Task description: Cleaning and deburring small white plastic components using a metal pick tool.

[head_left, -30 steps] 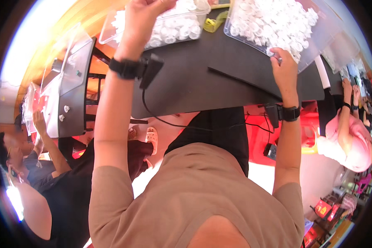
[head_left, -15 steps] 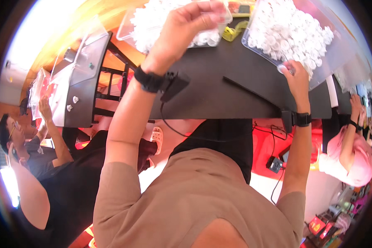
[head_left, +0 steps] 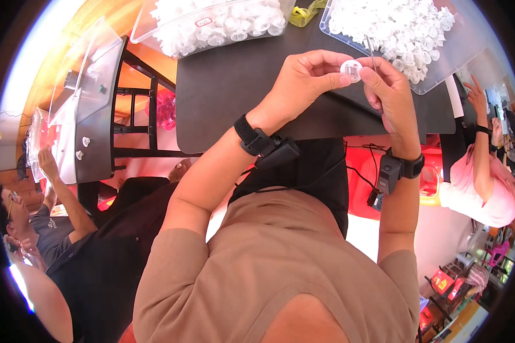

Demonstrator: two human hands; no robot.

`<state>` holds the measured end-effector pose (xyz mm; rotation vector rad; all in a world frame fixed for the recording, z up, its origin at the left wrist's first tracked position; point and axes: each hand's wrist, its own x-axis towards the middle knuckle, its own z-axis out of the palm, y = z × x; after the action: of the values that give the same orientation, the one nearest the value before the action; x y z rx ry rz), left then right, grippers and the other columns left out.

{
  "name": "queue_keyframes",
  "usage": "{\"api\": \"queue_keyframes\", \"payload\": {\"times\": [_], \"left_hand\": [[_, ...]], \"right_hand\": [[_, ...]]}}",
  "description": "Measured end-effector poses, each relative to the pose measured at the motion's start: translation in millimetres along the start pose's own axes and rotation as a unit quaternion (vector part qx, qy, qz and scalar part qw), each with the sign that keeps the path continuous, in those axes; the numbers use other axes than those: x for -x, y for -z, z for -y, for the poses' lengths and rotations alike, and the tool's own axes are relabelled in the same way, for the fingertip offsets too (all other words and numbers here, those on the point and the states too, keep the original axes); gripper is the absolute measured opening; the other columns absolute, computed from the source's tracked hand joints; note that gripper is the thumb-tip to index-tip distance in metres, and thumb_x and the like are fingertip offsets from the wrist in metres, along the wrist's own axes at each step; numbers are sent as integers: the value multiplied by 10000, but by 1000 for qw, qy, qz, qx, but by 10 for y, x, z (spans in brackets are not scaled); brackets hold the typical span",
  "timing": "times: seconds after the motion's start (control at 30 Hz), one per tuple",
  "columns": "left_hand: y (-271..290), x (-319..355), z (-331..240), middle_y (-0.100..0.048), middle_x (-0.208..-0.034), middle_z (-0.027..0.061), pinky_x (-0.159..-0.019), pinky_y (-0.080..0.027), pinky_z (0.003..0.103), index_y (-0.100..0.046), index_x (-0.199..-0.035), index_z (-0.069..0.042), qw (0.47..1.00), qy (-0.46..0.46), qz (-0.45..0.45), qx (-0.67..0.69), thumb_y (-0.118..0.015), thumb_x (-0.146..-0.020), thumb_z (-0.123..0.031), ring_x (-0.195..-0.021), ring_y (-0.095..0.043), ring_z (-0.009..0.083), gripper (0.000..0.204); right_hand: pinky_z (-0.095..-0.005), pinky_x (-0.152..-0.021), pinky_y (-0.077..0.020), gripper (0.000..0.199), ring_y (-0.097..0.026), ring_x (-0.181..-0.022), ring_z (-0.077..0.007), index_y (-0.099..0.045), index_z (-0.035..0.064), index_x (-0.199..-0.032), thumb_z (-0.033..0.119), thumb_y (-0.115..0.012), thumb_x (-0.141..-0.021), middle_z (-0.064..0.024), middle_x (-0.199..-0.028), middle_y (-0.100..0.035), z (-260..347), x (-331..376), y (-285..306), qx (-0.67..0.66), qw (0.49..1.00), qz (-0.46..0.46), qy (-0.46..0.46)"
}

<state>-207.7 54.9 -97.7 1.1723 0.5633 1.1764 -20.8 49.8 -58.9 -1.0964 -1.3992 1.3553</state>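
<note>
Over the dark table, a small white round plastic part (head_left: 352, 71) with a slotted centre sits between my two hands. My left hand (head_left: 309, 80) pinches its left side with thumb and forefinger. My right hand (head_left: 390, 94) has its thumb and fingers closed at the part's right edge. A thin metal rod-like tool (head_left: 370, 47) sticks up from the right fingers; its lower end is hidden. Just beyond my hands, many loose white plastic pieces (head_left: 392, 31) fill a clear bin (head_left: 324, 26).
Another clear bin (head_left: 133, 38) of white plastic pieces stands at the back left of the table (head_left: 223, 103). Between the bins lies a yellow strip (head_left: 306, 14). People sit on both sides, one in black (head_left: 109, 246), one in pink (head_left: 469, 183). Cables hang below the table edge.
My left hand has come back from over the left bin, rightward to my right hand. Both hands now meet at the white plastic part. The view has shifted slightly.
</note>
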Motion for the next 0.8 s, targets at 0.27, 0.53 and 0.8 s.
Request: {"api": "queue_keyframes", "payload": {"times": [0.27,0.53,0.8], "left_hand": [[83,-14,-80,-636,-1083,67,-872,-500,266,-594,-1157,-9,996,41,41,63,-651,-867,-26,-977,-601,122,296],[194,125,-12,-639,-1091,86,-881,-494,282,-596,-1150,9,999,44,28,10,-661,-834,25,-996,-611,149,323],[99,257,-64,-632,-1116,93,-912,-476,290,-583,-1170,14,999,26,-29,38,-629,-858,24,-1017,-601,147,315]], "right_hand": [[-170,-482,-320,178,-451,-580,-6,-655,27,-990,155,-664,-867,40,-727,-596,47,18,-94,98,993,-27,63],[-293,-546,-435,154,-552,-585,-168,-637,7,-843,147,-677,-794,-121,-751,-619,-115,62,-290,236,944,-90,211],[-218,-444,-394,129,-526,-505,-69,-610,-6,-840,104,-675,-823,-43,-692,-629,-141,222,-441,-29,994,-85,64]]}}
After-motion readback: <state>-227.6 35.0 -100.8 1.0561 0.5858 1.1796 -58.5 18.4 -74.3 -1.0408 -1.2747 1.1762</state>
